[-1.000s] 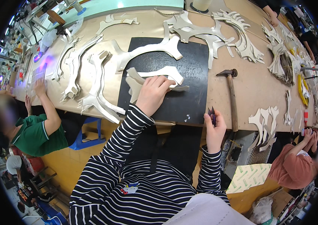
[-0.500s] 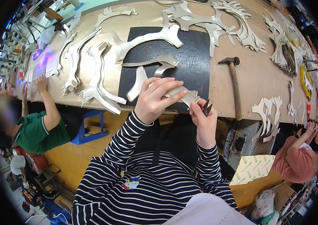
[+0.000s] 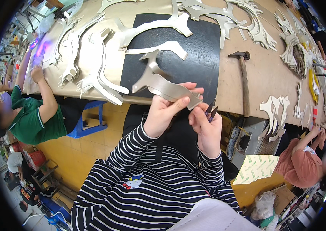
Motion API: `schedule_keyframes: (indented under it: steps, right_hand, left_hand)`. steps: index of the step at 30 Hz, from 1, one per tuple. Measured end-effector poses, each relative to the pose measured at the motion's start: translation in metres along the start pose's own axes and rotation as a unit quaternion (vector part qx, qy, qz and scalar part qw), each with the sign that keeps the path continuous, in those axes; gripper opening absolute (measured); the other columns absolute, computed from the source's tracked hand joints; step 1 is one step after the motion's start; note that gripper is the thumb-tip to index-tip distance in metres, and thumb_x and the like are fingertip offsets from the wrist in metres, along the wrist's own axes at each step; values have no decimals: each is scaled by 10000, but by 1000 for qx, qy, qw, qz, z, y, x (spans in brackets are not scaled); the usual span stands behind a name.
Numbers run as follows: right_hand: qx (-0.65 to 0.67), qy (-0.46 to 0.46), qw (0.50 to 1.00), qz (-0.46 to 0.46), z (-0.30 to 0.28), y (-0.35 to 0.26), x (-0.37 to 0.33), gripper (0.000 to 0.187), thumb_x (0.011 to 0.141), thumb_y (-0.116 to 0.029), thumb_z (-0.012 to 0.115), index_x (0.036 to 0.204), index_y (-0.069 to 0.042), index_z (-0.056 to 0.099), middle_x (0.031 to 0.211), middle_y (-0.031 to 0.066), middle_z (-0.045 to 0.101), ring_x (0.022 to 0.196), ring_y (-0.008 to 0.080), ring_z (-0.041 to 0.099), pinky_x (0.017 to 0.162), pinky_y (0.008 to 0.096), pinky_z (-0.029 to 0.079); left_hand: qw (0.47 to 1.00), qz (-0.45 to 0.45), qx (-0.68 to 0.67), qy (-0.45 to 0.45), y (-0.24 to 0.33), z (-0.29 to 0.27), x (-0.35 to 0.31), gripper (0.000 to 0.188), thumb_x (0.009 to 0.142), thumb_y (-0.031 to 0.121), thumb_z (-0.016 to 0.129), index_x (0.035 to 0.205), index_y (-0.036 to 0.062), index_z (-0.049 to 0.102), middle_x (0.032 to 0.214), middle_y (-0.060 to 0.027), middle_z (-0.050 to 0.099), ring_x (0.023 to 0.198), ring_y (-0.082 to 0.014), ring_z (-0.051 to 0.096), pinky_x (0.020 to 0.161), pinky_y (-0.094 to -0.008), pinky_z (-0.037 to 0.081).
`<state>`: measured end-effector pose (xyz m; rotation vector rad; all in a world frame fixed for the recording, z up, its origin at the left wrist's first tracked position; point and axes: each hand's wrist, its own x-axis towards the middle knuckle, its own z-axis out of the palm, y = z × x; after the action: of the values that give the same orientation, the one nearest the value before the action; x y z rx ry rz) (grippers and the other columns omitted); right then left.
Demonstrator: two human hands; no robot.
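Observation:
My left hand (image 3: 165, 111) is closed on a curved beige leather-like shoe-upper piece (image 3: 162, 87), thumb on top and fingers behind. The piece is held up over the front edge of the table, its forked end pointing left and away. My right hand (image 3: 208, 129) has small dark pointed snips (image 3: 212, 110) tucked in it, blades upward. Its thumb and forefinger meet at the near right end of the piece; whether they pinch the edge is hard to see. Beyond my hands, two more pale pieces (image 3: 166, 47) (image 3: 159, 29) rest on a black mat (image 3: 203, 73).
A hammer (image 3: 243, 84) lies right of the mat. Stacks of pale cut pieces (image 3: 101, 65) lie to the left, with more stacks (image 3: 257, 29) at the far right. A person in green (image 3: 40, 117) works at the left, another in a rust-coloured top (image 3: 297, 163) at the right.
My left hand has turned from back-up to thumb-up, and the piece has swung up with its forked end showing. My right hand keeps the snips near the piece's end. The view has shifted slightly.

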<state>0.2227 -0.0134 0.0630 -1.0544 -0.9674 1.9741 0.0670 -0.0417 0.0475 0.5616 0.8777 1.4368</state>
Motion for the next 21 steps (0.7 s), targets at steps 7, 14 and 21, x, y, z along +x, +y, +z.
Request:
schedule_keyframes:
  steps: [7,14,21]
  right_hand:
    - [-199,17,975,-91,-6,-7,-3,325,1085,-316,446,1200,-32,554,792,12,559,600,19,391,533,167,294]
    - [-237,38,963,-121,-2,-10,-2,190,958,-68,654,1126,20,640,841,27,660,729,54,543,666,203,420]
    - [-195,23,977,-86,-5,-11,0,152,941,-52,674,1072,20,646,791,12,659,693,30,539,640,186,398]
  left_hand:
    - [996,-41,27,80,21,5,-6,342,983,104,638,1283,-51,580,1221,-191,681,1074,-200,688,852,-261,580]
    - [987,-35,124,96,16,0,-13,298,940,82,696,1202,-46,640,1089,-130,725,957,-159,701,796,-251,578]
    - [983,-19,162,85,18,1,-15,258,911,66,727,1143,-38,681,1030,-103,730,917,-136,694,782,-255,568]
